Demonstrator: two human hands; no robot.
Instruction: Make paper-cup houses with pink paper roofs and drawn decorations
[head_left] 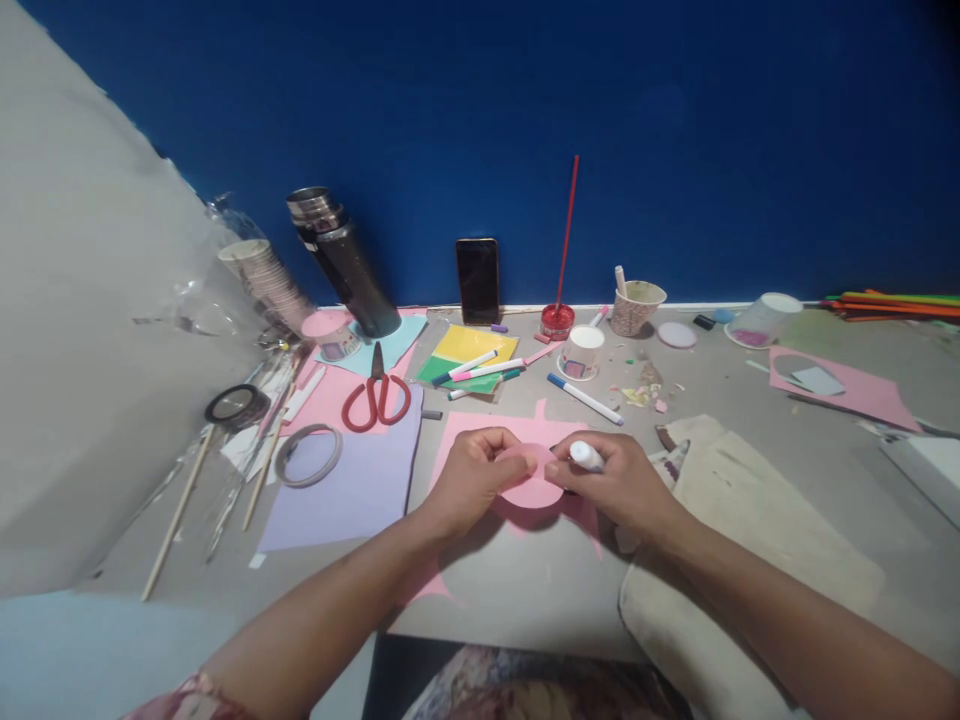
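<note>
Centrally, pink disc (531, 492): raised off the tabletop (750, 420), toward its front edge.
Left hand (480, 470): pinching disc's left side, thumb uppermost.
Right hand (611, 475): pinching right side, also gripping marker (587, 457).
Handling: light pinch should prevent creasing.

Craft corner over here, grey tabletop (510, 600) against a blue wall (420, 110), pastel paper sheets (360, 500), felt-tip pens (587, 457), red-handled scissors (378, 372), tape rolls (307, 483), stacked paper cups (270, 285)
</note>
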